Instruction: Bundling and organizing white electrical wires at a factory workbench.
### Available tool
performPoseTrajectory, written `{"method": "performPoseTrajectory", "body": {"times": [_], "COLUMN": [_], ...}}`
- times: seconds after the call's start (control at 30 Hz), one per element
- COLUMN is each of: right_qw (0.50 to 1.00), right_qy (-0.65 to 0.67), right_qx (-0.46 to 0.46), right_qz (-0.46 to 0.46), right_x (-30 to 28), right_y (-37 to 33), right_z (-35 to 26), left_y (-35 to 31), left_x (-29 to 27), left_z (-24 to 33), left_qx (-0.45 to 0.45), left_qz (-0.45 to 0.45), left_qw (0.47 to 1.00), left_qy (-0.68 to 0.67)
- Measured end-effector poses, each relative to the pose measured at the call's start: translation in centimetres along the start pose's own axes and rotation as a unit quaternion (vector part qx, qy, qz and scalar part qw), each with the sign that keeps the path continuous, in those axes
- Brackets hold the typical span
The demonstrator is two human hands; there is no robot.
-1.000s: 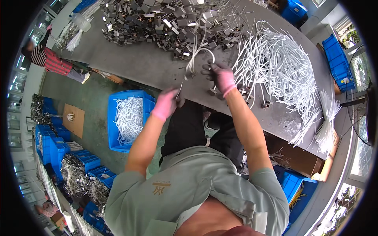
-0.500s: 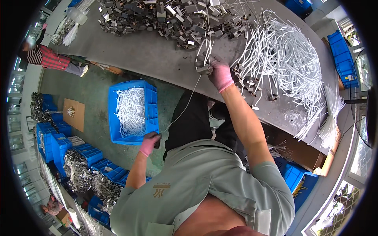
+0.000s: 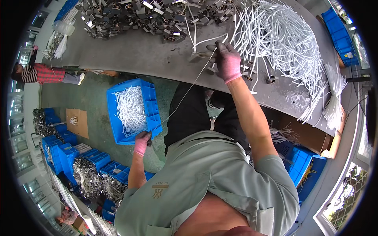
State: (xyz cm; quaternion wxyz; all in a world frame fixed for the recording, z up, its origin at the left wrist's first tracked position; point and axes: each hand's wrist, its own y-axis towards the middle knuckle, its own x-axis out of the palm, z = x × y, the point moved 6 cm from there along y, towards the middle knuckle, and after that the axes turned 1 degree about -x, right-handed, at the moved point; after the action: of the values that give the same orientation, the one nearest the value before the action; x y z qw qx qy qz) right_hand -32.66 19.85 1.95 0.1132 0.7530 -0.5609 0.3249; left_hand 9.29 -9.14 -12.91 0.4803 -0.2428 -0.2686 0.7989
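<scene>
My right hand (image 3: pixel 228 63), in a pink glove with grey fingers, is over the near edge of the table. Its fingers are pinched together on a thin pale wire (image 3: pixel 188 93). This wire slants down across my dark trousers to my left hand (image 3: pixel 142 143), gloved alike and closed around its lower end beside the blue crate. Left of my right fingertips, white cables (image 3: pixel 194 33) run down to a small grey block (image 3: pixel 195 59), partly blurred. A bent white cable (image 3: pixel 210 39) arches toward my right fingertips; whether they touch it is unclear.
Grey metal blocks (image 3: pixel 134 17) are heaped on the far table (image 3: pixel 130 55); white cables (image 3: pixel 279 43) pile at right. A blue crate (image 3: pixel 111 114) of short white pieces stands on the floor. More blue crates (image 3: pixel 65 155) line the left, where another person (image 3: pixel 45 73) stands.
My right hand has moved right, off the grey block it was at; the block now shows left of it. The wire still spans both hands. My left hand has shifted slightly, and the view has shifted.
</scene>
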Motion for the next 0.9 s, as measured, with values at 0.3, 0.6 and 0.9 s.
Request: {"method": "performPoseTrajectory", "body": {"times": [0.3, 0.6, 0.9], "right_qw": [0.995, 0.899, 0.934], "right_qy": [0.079, -0.37, -0.35], "right_qx": [0.022, -0.057, 0.002], "right_qz": [-0.057, -0.229, -0.08], "right_x": [-0.7, 2.1, 0.1], "right_y": [-2.4, -9.9, -8.9], "right_z": [-3.0, 0.1, -5.2], "left_y": [-0.1, -0.5, 0.1], "left_x": [2.4, 11.2, 19.3], "left_z": [4.2, 11.5, 18.8], "left_qx": [0.053, 0.116, 0.17], "left_qz": [0.067, 0.09, -0.026], "left_qw": [0.996, 0.987, 0.983], "left_qy": [-0.003, -0.058, -0.068]}}
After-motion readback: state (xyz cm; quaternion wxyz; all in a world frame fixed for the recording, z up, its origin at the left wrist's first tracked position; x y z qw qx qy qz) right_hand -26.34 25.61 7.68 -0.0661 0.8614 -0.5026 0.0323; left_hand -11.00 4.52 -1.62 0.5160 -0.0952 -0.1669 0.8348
